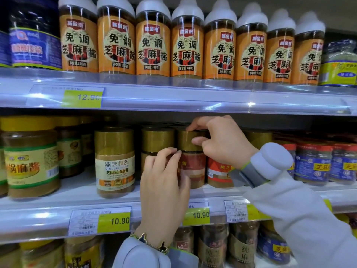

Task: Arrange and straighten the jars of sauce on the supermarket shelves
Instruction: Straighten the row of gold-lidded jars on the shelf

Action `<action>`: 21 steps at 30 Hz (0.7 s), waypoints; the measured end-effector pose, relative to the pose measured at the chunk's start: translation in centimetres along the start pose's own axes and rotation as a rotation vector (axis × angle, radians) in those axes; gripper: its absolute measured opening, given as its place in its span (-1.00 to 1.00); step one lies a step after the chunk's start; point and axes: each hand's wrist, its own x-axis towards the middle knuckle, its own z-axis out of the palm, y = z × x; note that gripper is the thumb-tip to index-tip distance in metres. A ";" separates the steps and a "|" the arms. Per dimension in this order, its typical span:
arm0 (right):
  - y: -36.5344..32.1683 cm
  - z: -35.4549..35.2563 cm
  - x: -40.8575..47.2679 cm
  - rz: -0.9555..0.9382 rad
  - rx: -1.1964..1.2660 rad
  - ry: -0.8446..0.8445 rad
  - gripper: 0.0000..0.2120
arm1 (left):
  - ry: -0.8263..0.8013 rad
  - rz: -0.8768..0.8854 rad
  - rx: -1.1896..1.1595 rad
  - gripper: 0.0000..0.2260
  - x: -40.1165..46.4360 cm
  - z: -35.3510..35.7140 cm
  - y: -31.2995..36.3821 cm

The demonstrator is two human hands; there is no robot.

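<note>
On the middle shelf (77,192) stand gold-lidded sauce jars. My right hand (218,140) grips the gold lid of a red-labelled jar (193,165) from above. My left hand (164,182) wraps around the body of a gold-lidded jar (157,139) next to it on the left, with fingertips touching the red-labelled jar. A beige-labelled jar (115,163) stands alone to the left, nearer the shelf's front edge. Another red-labelled jar (219,175) stands to the right, partly hidden by my right wrist.
The top shelf holds a row of orange-labelled bottles (152,47) with white caps. Yellow-lidded jars (31,157) stand at the left, blue-labelled jars (313,165) at the right. Price tags (114,221) line the shelf rails. More jars fill the bottom shelf.
</note>
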 end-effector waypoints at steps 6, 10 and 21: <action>0.2 -0.3 0.2 0.011 0.097 -0.013 -0.79 | 0.023 -0.023 -0.022 -0.69 0.1 -0.1 -0.4; 0.2 -0.4 0.3 0.010 0.146 -0.015 -0.79 | 0.025 -0.046 -0.105 -0.64 -0.1 -0.5 -0.6; -1.3 0.6 0.6 0.014 0.018 0.021 -0.59 | 0.040 -0.155 -0.136 -0.47 0.1 -1.6 -1.2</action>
